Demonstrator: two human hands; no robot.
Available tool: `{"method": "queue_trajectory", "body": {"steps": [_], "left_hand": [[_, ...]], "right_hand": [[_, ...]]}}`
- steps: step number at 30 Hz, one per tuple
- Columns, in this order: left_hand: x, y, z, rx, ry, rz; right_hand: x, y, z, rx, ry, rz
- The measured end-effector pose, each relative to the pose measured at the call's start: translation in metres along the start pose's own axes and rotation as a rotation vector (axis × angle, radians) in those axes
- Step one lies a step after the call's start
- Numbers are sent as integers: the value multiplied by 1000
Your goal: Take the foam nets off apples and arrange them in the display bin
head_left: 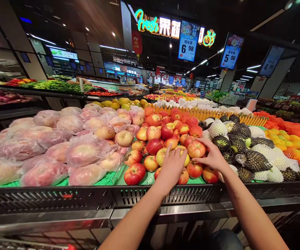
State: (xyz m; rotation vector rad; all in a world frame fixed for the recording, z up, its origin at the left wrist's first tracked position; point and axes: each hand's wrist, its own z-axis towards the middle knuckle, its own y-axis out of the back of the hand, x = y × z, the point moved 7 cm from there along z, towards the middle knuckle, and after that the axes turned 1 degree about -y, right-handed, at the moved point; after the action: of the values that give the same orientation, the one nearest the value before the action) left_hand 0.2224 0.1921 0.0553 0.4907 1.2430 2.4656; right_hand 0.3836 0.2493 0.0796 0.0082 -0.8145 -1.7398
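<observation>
Loose red and yellow apples (154, 146) lie piled on a green mat in the middle of the display. My left hand (172, 165) rests over the front of the pile, fingers spread and stretched forward across a yellow apple (161, 157). To its right, my right hand (213, 156) curves round the side of a red-yellow apple (196, 149), fingers above and thumb below. That apple still sits on the pile. Whether my left fingertips press on any one apple is hard to see.
Large plastic-wrapped fruits (87, 151) are heaped on the left. Fruits in black and white foam nets (259, 163) lie on the right. A black slatted crate edge (139, 196) runs along the front, above a metal rail (181, 209). Price screens (188, 41) hang overhead.
</observation>
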Motion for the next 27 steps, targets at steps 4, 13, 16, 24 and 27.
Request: {"method": "queue_trajectory", "body": {"steps": [4,13,16,24,27], "left_hand": [[0,12,-9,71,-58,-118],[14,13,-20,-8,-30,-159],[16,12,-22,-51,15,-161],[23,14,-23,-43,0,-302],[24,14,-25,-36,23,-290]], "right_hand": [[-3,-3,6,107,26,-68],[2,-22,22,284,-91,-363],[9,-28,21,278,-179,-507],[-11,-14,9,314,-116,-208],[-24,24,-8,177,-121,-76]]}}
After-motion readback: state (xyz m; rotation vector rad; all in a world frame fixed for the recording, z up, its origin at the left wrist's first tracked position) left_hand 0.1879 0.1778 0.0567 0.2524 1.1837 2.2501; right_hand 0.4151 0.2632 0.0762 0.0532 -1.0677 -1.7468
